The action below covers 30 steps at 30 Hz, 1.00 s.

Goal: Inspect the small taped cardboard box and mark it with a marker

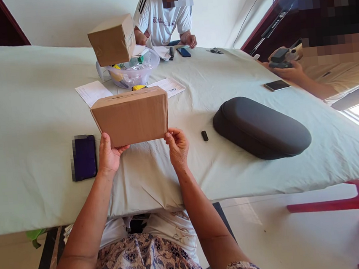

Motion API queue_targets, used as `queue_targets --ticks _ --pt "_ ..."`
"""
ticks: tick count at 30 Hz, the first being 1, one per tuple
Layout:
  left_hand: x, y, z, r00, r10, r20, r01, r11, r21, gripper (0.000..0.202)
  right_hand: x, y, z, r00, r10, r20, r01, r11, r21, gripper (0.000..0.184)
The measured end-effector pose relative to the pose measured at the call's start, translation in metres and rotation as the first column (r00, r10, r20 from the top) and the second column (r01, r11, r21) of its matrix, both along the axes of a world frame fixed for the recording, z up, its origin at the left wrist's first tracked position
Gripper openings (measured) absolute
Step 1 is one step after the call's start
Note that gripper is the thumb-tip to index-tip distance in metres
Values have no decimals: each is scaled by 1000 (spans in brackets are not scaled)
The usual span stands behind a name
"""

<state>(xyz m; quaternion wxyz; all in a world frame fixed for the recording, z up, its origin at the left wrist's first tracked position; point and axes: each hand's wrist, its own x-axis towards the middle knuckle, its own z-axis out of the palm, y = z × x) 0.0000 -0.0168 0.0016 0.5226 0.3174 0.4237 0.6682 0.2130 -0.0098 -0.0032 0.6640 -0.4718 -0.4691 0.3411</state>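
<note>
Cardboard box (132, 120) is at the centre of the frame, broad side facing the wearer, a strip of the top side showing. Both hands on it. Left hand (109, 155) grasps the lower left corner: thumb up on the near side, fingers tucked under the bottom edge. Right hand (178, 148) pinches the lower right corner, thumb and curled fingers right at the edge. Can't tell if the far bottom edge touches the counter (26, 166).

Handling, my read: left grip is the better one, it supports from below. Right is thin; that side could sag or slip if the contents are heavy (weight unknown). Better to slide the right fingers further under, matching the left, and move both ends at the same rate so it doesn't twist. Light squeeze only; the corners probably dent easily.

Clearance: dark phone (88, 158) just beside the left hand, small black object (204, 136) near the right, grey case (261, 128) further to the centre right. Past the box, upper centre: yellow item (138, 87), paper sheet (93, 92), lilac bowl (136, 78). Box blocks part of that view, so don't push it away blind.
</note>
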Motion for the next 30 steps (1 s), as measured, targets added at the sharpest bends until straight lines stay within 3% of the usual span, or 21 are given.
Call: queue_targets --ticks 4,9,13,16,24,30 --pt "4 -2 -5 987 -69 -146 65 997 -33 79 -1 1 -7 986 -122 112 123 992 3 34" --pt "10 -2 -17 902 -49 -430 51 999 -8 107 -4 -2 -13 867 -258 426 266 963 42 76" --pt "13 -7 -14 807 23 -590 -42 999 -18 107 -7 -3 -19 794 -269 545 264 960 88 106" --pt "15 -11 -8 767 62 -638 -113 993 -40 105 -9 -4 -19 785 -257 564 260 963 77 115" --pt "14 -11 -9 807 115 -579 -130 991 17 103 -8 -3 -18 811 -308 498 309 947 83 105" --pt "6 -6 -11 875 69 -479 -115 991 -67 101 -3 -1 -12 899 -275 340 256 961 100 44"
